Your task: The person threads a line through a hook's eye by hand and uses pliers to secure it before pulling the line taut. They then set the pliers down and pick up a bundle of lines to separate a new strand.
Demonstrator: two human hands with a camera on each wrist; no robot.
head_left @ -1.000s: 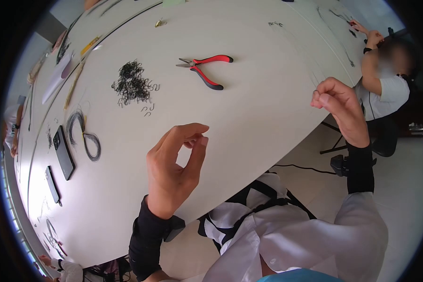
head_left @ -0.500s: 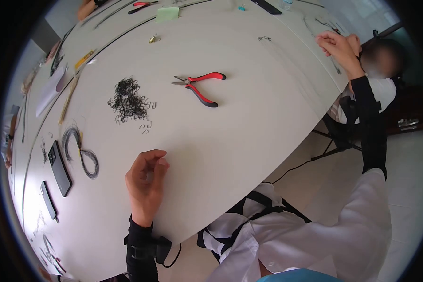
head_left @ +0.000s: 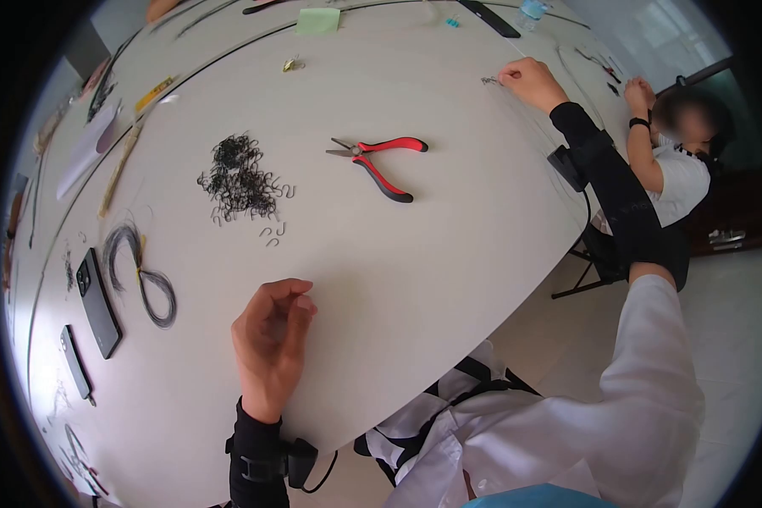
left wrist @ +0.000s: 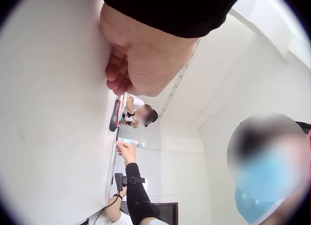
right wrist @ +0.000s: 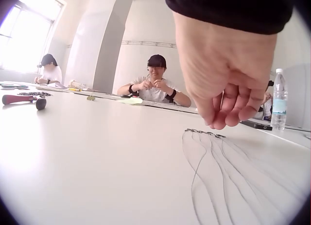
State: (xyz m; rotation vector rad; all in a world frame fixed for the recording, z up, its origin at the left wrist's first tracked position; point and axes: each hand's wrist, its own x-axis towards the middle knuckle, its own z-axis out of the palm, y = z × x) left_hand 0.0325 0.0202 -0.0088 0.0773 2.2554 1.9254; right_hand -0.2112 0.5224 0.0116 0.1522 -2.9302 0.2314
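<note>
My right hand [head_left: 529,80] reaches to the far right of the table, thumb and fingertips pinched together just over a small row of fishing hooks [right wrist: 206,133] with thin lines trailing from it. What sits between those fingertips is mostly hidden in the right wrist view. Near the front of the table my left hand [head_left: 271,347] rests with loosely curled fingers, a gap between thumb and forefinger, nothing visible in it. Beyond it lie red-and-black pliers [head_left: 385,165], jaws apart, and left of them a heap of dark hooks [head_left: 241,182] with a few strays.
A coil of grey line [head_left: 157,296] lies to the left, beside a dark phone [head_left: 99,305] and a smaller one [head_left: 76,364]. Farther back are a small gold item [head_left: 293,64], a green paper [head_left: 317,21] and a water bottle [right wrist: 279,101]. Another person [head_left: 673,161] sits at right.
My right hand has swung out right, then back in to the small row of hooks. My left hand has drawn back toward the table's front and lowered.
</note>
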